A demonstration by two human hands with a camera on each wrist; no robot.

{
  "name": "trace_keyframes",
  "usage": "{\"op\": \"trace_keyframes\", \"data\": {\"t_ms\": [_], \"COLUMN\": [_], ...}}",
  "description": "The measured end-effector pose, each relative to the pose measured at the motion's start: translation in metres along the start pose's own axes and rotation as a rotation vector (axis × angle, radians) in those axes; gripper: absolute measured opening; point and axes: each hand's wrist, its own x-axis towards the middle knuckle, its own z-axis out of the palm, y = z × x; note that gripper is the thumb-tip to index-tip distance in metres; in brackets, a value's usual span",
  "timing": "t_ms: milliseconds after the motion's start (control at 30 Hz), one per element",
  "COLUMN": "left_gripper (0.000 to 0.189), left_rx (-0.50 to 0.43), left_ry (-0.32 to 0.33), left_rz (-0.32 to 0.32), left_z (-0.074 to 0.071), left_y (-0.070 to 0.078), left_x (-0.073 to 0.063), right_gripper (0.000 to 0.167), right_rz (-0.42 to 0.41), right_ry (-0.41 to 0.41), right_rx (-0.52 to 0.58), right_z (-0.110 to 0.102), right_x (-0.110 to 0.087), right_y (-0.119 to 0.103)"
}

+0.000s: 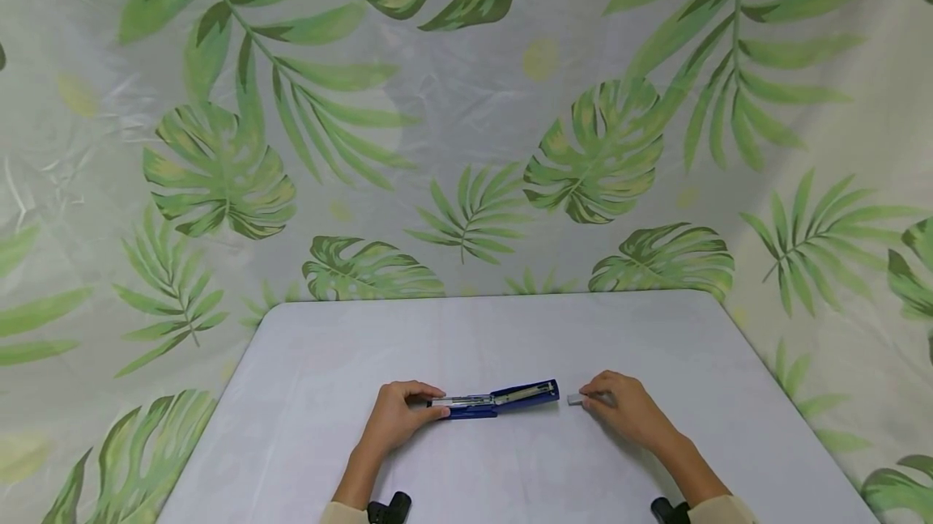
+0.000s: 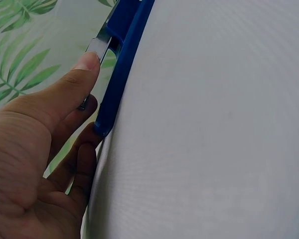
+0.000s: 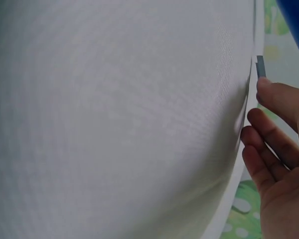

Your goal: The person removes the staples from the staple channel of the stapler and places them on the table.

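A blue stapler [image 1: 528, 398] lies opened out on the white table, its top folded back to the right and its metal magazine [image 1: 470, 400] exposed. My left hand [image 1: 397, 415] pinches the stapler's left end. In the left wrist view, the thumb [image 2: 87, 62] presses the metal channel above the blue base [image 2: 120, 79]. Just right of the stapler, my right hand [image 1: 630, 409] holds a short grey strip of staples [image 1: 575, 399] between thumb and fingers. The strip [image 3: 260, 67] sticks out past the thumb in the right wrist view, apart from the stapler.
The white table [image 1: 503, 346] has rounded far corners. Behind it hangs a leaf-patterned cloth [image 1: 466, 119], which also shows along both sides. Dark wrist devices [image 1: 389, 508] are worn on both wrists.
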Motion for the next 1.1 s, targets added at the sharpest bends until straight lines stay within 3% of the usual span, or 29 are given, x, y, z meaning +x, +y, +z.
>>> {"op": "trace_keyframes", "data": {"t_ms": [1100], "left_gripper": [0.024], "left_rx": [0.000], "left_ry": [0.010], "left_rz": [-0.004], "left_z": [0.0012], "left_y": [-0.0013], "left_x": [0.0002], "right_gripper": [0.020], "right_rz": [0.064], "right_ry": [-0.045], "right_rx": [-0.014], "right_z": [0.0046], "right_x": [-0.0028], "right_y": [0.0003]}}
